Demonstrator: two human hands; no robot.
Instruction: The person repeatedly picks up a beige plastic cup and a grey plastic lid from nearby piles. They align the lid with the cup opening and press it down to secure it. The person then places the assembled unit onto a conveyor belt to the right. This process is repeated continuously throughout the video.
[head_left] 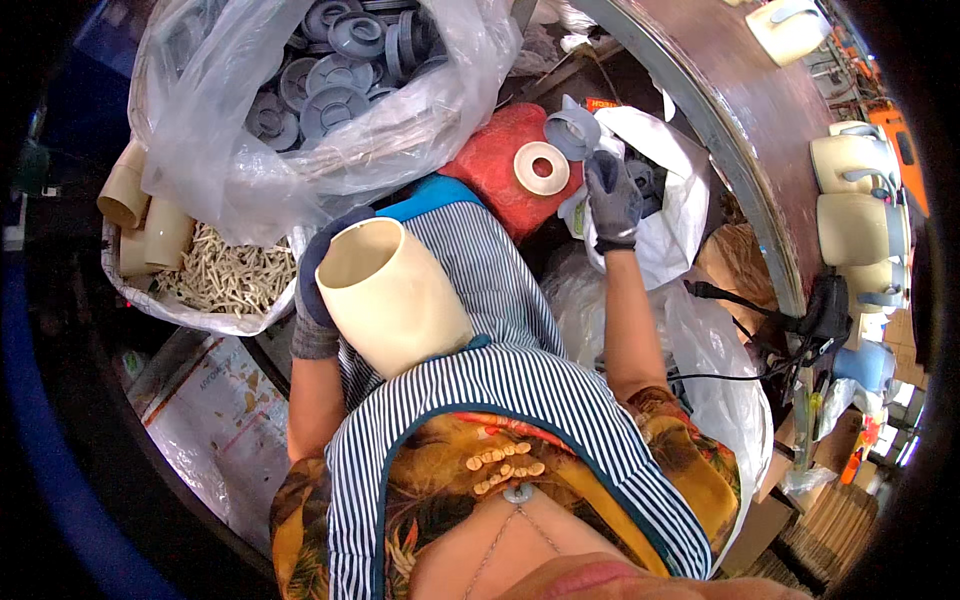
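Note:
A cream plastic jug body (400, 300) leans over my lap with its open mouth toward the upper left. My left hand (320, 285), in a grey glove, is closed around its left side. Farther off, my gloved right hand (613, 200) is at the edge of a white sack (680, 160). It pinches a grey plastic ring with a spout (572, 132) at its fingertips; the exact grip is partly hidden. Just left of that ring, a cream ring (541, 168) with a dark central hole rests on a red rounded bundle (490, 160).
A clear plastic bag (230, 170) of round grey lids (335, 95) stands at the far left. Below it, a sack holds thin beige pieces (235, 270) and cream cylinders (168, 232). On the right, a curved-looking table edge (740, 150) bears several cream jugs (850, 228). Black cables (770, 315) hang nearby.

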